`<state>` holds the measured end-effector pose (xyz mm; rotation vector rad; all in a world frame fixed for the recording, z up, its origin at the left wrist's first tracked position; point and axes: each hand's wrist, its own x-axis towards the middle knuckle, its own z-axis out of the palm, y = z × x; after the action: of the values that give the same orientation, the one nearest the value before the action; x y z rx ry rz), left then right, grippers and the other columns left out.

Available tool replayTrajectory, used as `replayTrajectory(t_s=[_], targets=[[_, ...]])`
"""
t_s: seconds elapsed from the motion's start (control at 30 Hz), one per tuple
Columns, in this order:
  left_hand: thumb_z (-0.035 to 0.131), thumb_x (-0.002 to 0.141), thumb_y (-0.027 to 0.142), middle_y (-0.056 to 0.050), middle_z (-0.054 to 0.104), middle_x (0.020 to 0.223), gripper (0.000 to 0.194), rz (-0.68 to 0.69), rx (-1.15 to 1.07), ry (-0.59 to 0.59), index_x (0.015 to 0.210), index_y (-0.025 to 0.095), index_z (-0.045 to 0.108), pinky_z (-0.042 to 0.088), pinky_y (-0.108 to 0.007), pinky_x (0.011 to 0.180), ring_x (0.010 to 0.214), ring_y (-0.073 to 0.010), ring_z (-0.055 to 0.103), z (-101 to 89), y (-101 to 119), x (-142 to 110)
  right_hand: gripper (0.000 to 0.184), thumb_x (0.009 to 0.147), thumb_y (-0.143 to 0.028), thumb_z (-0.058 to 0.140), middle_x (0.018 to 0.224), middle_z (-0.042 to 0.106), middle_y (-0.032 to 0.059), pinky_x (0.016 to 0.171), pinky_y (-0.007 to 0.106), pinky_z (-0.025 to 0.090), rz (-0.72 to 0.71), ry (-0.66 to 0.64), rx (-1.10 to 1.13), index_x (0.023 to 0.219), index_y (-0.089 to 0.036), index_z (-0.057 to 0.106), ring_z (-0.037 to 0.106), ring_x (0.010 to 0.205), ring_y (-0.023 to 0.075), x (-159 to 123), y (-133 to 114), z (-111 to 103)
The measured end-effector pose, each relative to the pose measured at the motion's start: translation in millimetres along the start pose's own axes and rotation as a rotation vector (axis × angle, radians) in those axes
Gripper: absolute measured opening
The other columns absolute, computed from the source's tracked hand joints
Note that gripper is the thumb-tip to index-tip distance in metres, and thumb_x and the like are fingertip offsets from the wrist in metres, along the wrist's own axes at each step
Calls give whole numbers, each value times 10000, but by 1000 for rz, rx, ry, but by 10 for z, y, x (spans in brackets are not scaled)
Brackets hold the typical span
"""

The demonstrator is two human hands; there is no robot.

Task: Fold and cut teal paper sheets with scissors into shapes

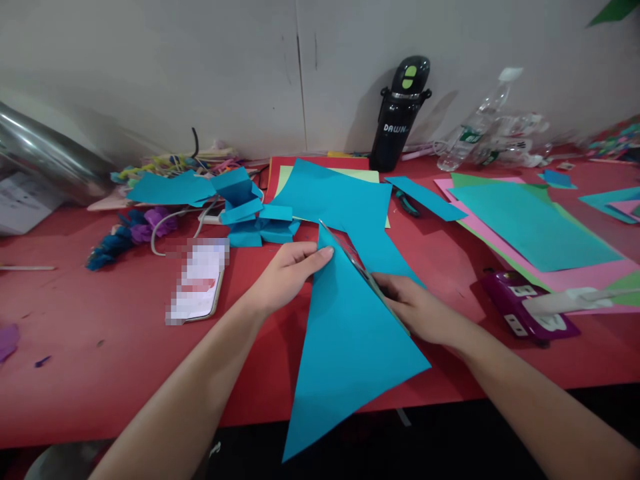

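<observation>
My left hand [290, 273] pinches the upper left edge of a blue paper sheet [350, 347], thumb on top. The sheet tapers towards that hand and its wide end hangs over the table's front edge. In my right hand [417, 303] is a pair of scissors [361, 265], with the blades reaching up and left along a cut in the paper. A blue strip lies to the right of the blades. Beyond my hands rests another blue sheet [335, 193], on top of yellow and red paper. The scissor handles are mostly hidden by my fingers.
Folded blue paper pieces [245, 207] and a phone [200, 283] lie to the left. A black bottle [400, 120] and a clear plastic bottle [480, 120] stand by the wall. On the right are stacked coloured sheets [535, 220] and a purple power strip [510, 313] with a white plug.
</observation>
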<state>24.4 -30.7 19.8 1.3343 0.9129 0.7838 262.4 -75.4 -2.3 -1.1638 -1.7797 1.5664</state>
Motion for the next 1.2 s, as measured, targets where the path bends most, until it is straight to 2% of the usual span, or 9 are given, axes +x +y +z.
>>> replayTrajectory(t_s=[0.2, 0.33, 0.5, 0.7, 0.8, 0.93, 1.07, 1.2], targets=[[622, 931, 421, 34, 452, 606, 405, 4, -26, -47, 638, 171, 497, 349, -229, 514, 551, -92, 419, 10, 44, -23, 285, 953, -476, 564, 989, 700, 55, 813, 383, 524, 17, 53, 60, 1049, -229, 670, 634, 941, 263, 16, 32, 16], [611, 940, 411, 32, 492, 610, 383, -18, -34, -84, 656, 167, 529, 366, -221, 507, 543, -92, 447, 13, 55, -37, 244, 933, -458, 616, 851, 607, 11, 716, 314, 468, 43, 84, 97, 905, -216, 615, 556, 788, 189, 18, 11, 22], [615, 935, 439, 29, 500, 624, 397, -12, 3, -70, 663, 166, 517, 387, -219, 531, 564, -92, 459, -10, 46, -30, 274, 941, -471, 616, 778, 475, -28, 646, 274, 391, 65, 60, 127, 865, -218, 541, 428, 693, 136, -9, -19, 26], [625, 917, 471, 31, 475, 620, 396, 15, 131, 34, 676, 176, 518, 379, -225, 523, 560, -100, 450, -107, 58, -14, 339, 926, -483, 635, 716, 358, -55, 590, 266, 329, 33, 76, 260, 791, -224, 463, 323, 607, 110, -15, 6, 8], [650, 898, 465, 39, 440, 604, 400, 76, 215, 169, 657, 181, 505, 341, -220, 493, 534, -93, 410, -186, 21, 24, 363, 899, -482, 669, 663, 339, -71, 549, 264, 309, 52, 67, 290, 773, -228, 443, 306, 561, 99, -6, 1, -3], [682, 860, 497, 20, 519, 619, 377, 130, 175, 303, 687, 182, 567, 365, -228, 481, 532, -107, 462, -247, -32, 86, 443, 785, -412, 801, 616, 324, -92, 511, 253, 292, 93, 93, 280, 740, -230, 400, 321, 530, 84, 12, 2, -10], [703, 834, 524, -16, 649, 720, 344, 126, 74, 319, 802, 185, 652, 488, -264, 561, 631, -160, 607, -263, -23, 88, 388, 786, -414, 784, 553, 365, -103, 486, 255, 281, 111, 211, 234, 808, -235, 440, 338, 497, 91, 27, 32, -2], [760, 811, 451, -62, 731, 1032, 355, -3, -27, 170, 1075, 225, 686, 564, -333, 761, 904, -226, 696, -243, 0, 23, 350, 794, -421, 762, 572, 373, -98, 484, 249, 289, 35, 434, 215, 845, -233, 472, 348, 505, 90, 32, 16, -12]])
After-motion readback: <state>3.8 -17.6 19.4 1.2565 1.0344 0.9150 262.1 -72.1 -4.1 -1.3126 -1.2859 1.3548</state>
